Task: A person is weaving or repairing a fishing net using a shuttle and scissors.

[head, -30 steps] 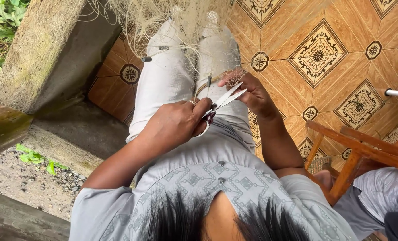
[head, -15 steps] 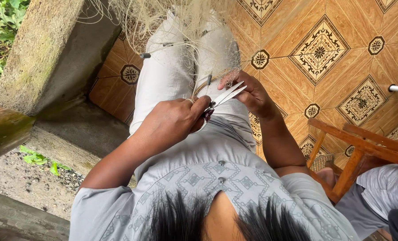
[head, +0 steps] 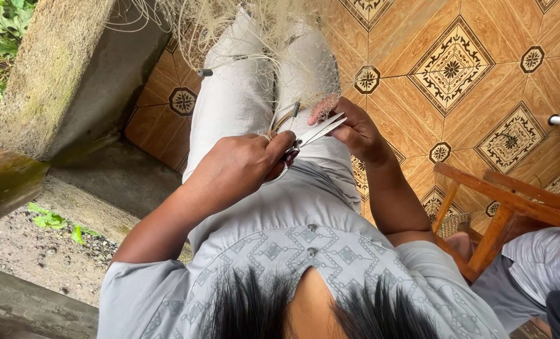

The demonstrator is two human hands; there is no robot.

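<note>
Left hand (head: 236,166): fist closed around the handles of the scissors, over the lap, just in front of the shirt hem.
Right hand (head: 349,129): fingers pinched on a bit of net at the blade tips; the two hands sit close together, joined by the scissors.
Scissors (head: 314,132): one pair, pale blades slightly parted, pointing toward the right hand (the dark handles are mostly buried in the left fist).
Fishing net (head: 255,31): one pale, fine mesh draped over both thighs and running off the top edge, so its full extent is cut off.
Net weights: two small grey cylinders counted, one (head: 205,73) near the left thigh's outer edge, one (head: 295,110) just beside the right hand; any others are hard to make out in the tangle.
Wooden chair (head: 512,204): one, at the right edge, partly cut off.
Second person (head: 543,263): only a grey-clad part in the bottom right corner.
Tiled floor (head: 455,69): orange patterned tiles.
Concrete wall (head: 60,75): along the left.
</note>
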